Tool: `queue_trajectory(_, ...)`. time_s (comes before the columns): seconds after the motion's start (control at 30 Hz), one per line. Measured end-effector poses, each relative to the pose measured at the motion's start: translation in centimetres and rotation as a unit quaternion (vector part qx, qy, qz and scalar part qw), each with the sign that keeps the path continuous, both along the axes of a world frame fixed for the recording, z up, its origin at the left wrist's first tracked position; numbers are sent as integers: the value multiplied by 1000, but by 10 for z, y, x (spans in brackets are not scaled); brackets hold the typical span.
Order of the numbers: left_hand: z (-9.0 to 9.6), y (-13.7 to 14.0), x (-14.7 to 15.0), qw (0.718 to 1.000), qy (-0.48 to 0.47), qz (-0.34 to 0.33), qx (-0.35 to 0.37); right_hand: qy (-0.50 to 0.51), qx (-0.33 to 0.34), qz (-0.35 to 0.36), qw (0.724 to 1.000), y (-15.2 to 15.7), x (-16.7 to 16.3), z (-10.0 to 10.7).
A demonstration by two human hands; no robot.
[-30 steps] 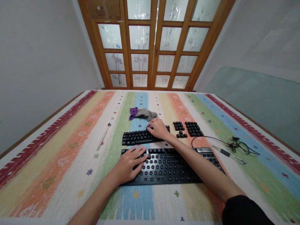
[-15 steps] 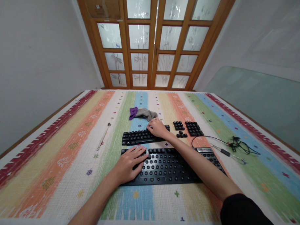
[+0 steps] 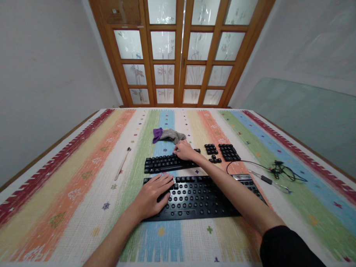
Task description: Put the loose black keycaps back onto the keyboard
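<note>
A black keyboard (image 3: 193,202) with most of its keycaps off lies near me on the striped cloth; some caps remain along its top row. My left hand (image 3: 154,197) rests with fingers stretched out over its upper left part. Just beyond it, loose black keycaps (image 3: 162,164) are laid out in rows like a keyboard. My right hand (image 3: 185,151) reaches over these rows, fingers bent and pinched together at their far edge. What the fingertips hold, if anything, is hidden. Smaller keycap groups (image 3: 229,152) lie to the right of that hand.
A grey and purple cloth (image 3: 170,135) lies behind the keycaps. To the left is a thin brush (image 3: 123,163). A coiled black cable (image 3: 281,171) and a wire tool (image 3: 277,184) lie at the right. Wooden glazed doors (image 3: 181,71) stand beyond the table.
My right hand's fingers have drawn slightly closer together over the far edge of the keycap rows. My left hand stays on the keyboard. The view has shifted slightly.
</note>
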State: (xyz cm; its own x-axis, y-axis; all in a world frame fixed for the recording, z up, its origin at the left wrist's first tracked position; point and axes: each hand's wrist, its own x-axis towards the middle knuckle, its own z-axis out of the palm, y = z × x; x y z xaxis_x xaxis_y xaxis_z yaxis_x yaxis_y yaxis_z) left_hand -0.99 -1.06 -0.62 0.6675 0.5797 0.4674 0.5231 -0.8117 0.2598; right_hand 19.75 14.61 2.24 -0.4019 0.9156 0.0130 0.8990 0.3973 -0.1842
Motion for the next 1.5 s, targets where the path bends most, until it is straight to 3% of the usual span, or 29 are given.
queue_trajectory(0.3, 0, 0, -1, 1000, 15, -8, 12, 112, 13, 37, 993, -24, 9, 14)
queue_trajectory(0.5, -2, 0, -1, 1000, 11, -10, 17, 179, 0, 94, 979, -70, 29, 18)
queue_trajectory(0.67, 2, -1, -1, 998, -56, -8, 4, 220, -23, 134, 966, -113, 36, 19)
queue_trajectory(0.93, 27, 7, -19, 970, -220, 103, 20, 166, 5, 159, 973, -142, 36, 11)
queue_trajectory(1.13, 38, 12, -33, 955, -244, 163, 50, 131, 45, 175, 975, -148, 35, 5)
queue_trajectory(1.3, 45, 14, -28, 959, -237, 141, 60, 109, 76, 172, 976, -150, 33, 2)
queue_trajectory(1.5, 50, 17, -13, 985, -158, 57, 47, 71, 61, 173, 981, -146, 32, 7)
